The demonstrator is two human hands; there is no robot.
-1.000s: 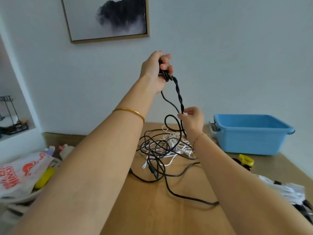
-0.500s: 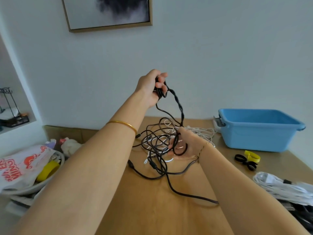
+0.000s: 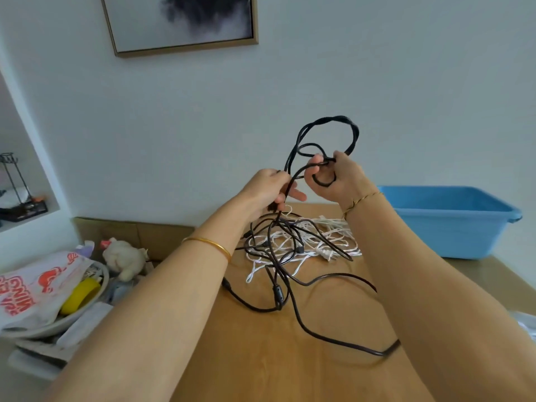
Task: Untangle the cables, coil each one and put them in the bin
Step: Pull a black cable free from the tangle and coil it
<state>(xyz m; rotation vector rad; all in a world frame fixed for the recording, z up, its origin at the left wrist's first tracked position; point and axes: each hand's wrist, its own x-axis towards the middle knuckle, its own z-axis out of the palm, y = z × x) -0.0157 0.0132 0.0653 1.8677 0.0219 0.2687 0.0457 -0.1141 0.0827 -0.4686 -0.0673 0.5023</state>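
Since half a second ago the right hand (image 3: 339, 178) has risen from the tangle to sit just beside the left hand (image 3: 268, 188), which has dropped lower. Between them the black cable (image 3: 327, 120) arches up in a twisted loop above the fingers, then runs steeply down to the table (image 3: 261, 358), where it lies tangled over the white cable (image 3: 333, 227). Both hands curl their fingers round black strands, with the forearms stretched forward. The blue bin (image 3: 452, 224) sits to the right.

Soft, even daylight, faint shadows, slight overall softness, and wide-angle bending toward the edges.
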